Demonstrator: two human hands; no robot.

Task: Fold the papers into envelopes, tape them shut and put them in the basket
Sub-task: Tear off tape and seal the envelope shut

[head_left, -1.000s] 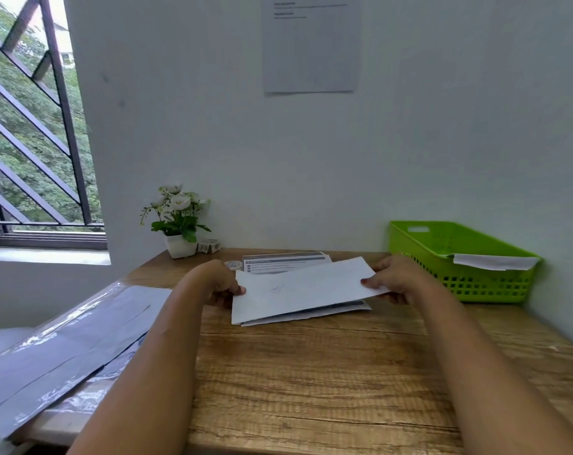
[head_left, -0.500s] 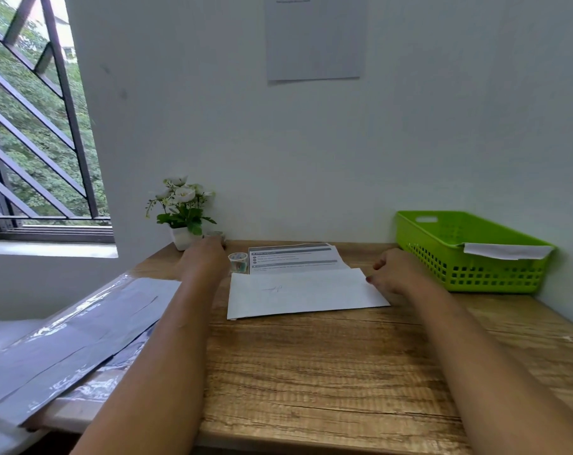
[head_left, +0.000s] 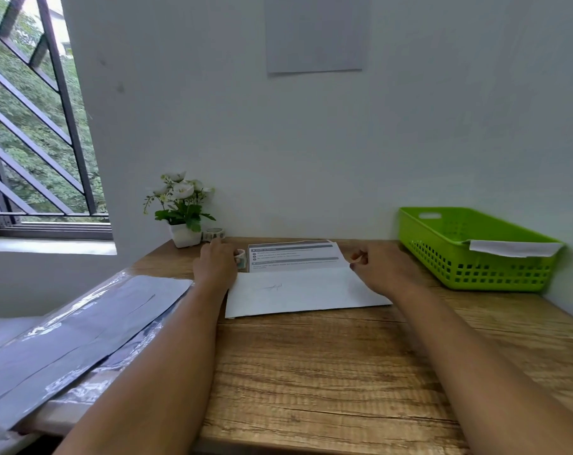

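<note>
A folded white paper [head_left: 305, 293] lies flat on the wooden table [head_left: 311, 372], partly over a printed sheet [head_left: 295, 256]. My left hand [head_left: 214, 264] reaches past the paper's left end, its fingers stretched forward. A small tape roll [head_left: 241, 257] stands right against its thumb side; whether the thumb touches it is unclear. My right hand [head_left: 383, 270] hovers at the paper's right end with loosely curled fingers and holds nothing. The green basket [head_left: 459, 267] stands at the far right, with a white envelope [head_left: 511, 247] draped over its rim.
A potted white flower [head_left: 183, 224] and a second tape roll [head_left: 214, 233] stand at the back left by the wall. A clear plastic sleeve of grey sheets [head_left: 81, 323] overhangs the table's left edge. A window is at the left.
The folded paper went from held up between both hands to lying flat. My left hand let go and moved back to the small tape roll. My right hand released the paper's edge.
</note>
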